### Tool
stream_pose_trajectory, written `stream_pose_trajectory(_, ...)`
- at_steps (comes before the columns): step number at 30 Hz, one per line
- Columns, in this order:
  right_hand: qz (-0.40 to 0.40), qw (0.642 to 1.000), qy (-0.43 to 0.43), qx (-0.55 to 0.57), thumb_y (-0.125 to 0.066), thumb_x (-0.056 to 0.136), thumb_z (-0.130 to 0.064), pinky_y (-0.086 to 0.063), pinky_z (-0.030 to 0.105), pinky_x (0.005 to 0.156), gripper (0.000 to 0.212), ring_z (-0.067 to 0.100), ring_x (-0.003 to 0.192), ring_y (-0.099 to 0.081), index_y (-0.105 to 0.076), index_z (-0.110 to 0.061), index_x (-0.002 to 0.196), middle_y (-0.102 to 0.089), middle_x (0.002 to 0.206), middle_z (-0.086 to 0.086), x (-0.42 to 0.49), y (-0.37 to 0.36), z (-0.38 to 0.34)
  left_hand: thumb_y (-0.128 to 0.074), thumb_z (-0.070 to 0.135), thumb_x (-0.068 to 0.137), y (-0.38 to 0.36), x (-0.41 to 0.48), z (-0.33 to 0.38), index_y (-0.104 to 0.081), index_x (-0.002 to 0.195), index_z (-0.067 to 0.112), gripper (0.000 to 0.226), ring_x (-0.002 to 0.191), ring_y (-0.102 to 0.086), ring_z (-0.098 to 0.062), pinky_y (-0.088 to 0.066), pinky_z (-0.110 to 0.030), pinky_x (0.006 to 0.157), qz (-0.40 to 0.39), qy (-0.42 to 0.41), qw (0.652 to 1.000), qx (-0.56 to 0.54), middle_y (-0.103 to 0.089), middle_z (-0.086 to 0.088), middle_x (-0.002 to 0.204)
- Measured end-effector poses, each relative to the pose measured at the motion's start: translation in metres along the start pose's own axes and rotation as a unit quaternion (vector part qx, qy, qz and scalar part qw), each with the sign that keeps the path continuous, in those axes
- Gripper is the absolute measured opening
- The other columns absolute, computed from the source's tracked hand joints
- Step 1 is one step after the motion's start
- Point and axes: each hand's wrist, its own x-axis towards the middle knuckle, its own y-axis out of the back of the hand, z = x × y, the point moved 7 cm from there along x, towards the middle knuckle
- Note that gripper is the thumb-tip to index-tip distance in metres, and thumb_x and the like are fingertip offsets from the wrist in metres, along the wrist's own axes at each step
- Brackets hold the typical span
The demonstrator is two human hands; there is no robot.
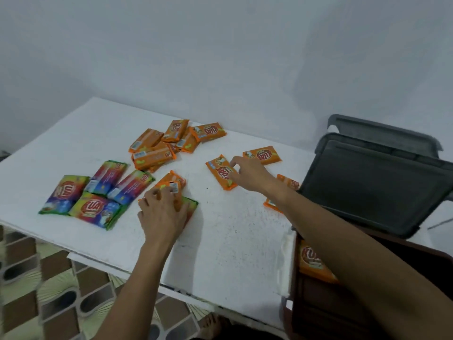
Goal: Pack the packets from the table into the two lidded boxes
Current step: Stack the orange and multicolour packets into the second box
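Orange packets being gathered: left hand (163,212) clamping a stack (171,186), right hand (250,174) pinching one packet (221,174); boxing next.

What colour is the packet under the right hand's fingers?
Orange packet, with a red logo; seen in the head view.

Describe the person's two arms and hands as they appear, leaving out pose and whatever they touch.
Both forearms are bare as far as the view shows: no sleeves, gloves, watch or bracelet. The left hand and right hand show no rings on their fingers. No markings, tape or bandages are visible on either arm. The image is somewhat blurred, so fine detail is unclear.
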Motion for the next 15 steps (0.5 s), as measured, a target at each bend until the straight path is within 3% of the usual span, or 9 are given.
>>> stream_pose_trajectory(2, -0.005, 1.000, -0.005, -0.014, -0.057, 0.094, -0.035, -0.043, 0.035, 0.070, 0.036, 0.025, 0.087, -0.056, -0.050, -0.013, 0.122, -0.057, 0.087, 0.005, 0.019, -0.009, -0.004, -0.063, 0.055, 0.084, -0.004, 0.005, -0.005, -0.045, 0.129, 0.017, 0.061, 0.122, -0.038, -0.042, -0.040, -0.053, 0.094, -0.013, 0.009, 1.000, 0.000, -0.038, -0.019, 0.136)
stream_pose_trajectory(7, -0.014, 0.997, -0.026, -0.075, -0.066, 0.088, -0.040, -0.043, 0.036, 0.069, 0.066, 0.036, 0.104, -0.057, -0.031, -0.014, 0.138, -0.056, 0.118, 0.018, 0.052, -0.033, -0.008, -0.068, 0.054, 0.080, -0.005, 0.013, -0.009, -0.042, 0.131, 0.021, 0.066, 0.121, -0.039, -0.039, -0.044, -0.048, 0.089, -0.035, 0.018, 0.999, -0.032, -0.041, -0.018, 0.133)
stream_pose_trajectory(10, -0.008, 0.993, -0.042, -0.107, -0.072, 0.080, -0.040, -0.042, 0.037, 0.071, 0.082, 0.039, 0.110, -0.054, -0.023, -0.018, 0.142, -0.051, 0.122, 0.019, 0.059, -0.036, -0.010, -0.072, 0.054, 0.076, -0.002, 0.016, -0.010, -0.040, 0.132, 0.023, 0.071, 0.120, -0.040, -0.037, -0.045, -0.046, 0.086, -0.043, 0.022, 0.998, -0.043, -0.043, -0.017, 0.130)
stream_pose_trajectory(13, -0.035, 0.993, -0.069, -0.087, -0.077, 0.072, -0.044, -0.048, 0.041, 0.077, 0.101, 0.039, 0.111, -0.054, -0.012, -0.022, 0.148, -0.045, 0.129, 0.021, 0.059, -0.037, -0.005, -0.074, 0.053, 0.074, -0.002, 0.019, -0.011, -0.037, 0.134, 0.026, 0.075, 0.120, -0.041, -0.036, -0.046, -0.047, 0.085, -0.055, 0.024, 0.997, -0.048, -0.045, -0.015, 0.130)
stream_pose_trajectory(15, -0.049, 0.996, -0.079, -0.009, -0.077, 0.071, -0.043, -0.054, 0.045, 0.082, 0.102, 0.036, 0.107, -0.056, -0.010, -0.030, 0.148, -0.048, 0.126, 0.019, 0.055, -0.033, 0.000, -0.073, 0.051, 0.073, -0.001, 0.021, -0.011, -0.035, 0.136, 0.030, 0.076, 0.117, -0.046, -0.035, -0.048, -0.047, 0.083, -0.054, 0.024, 0.995, -0.081, -0.048, -0.015, 0.129)
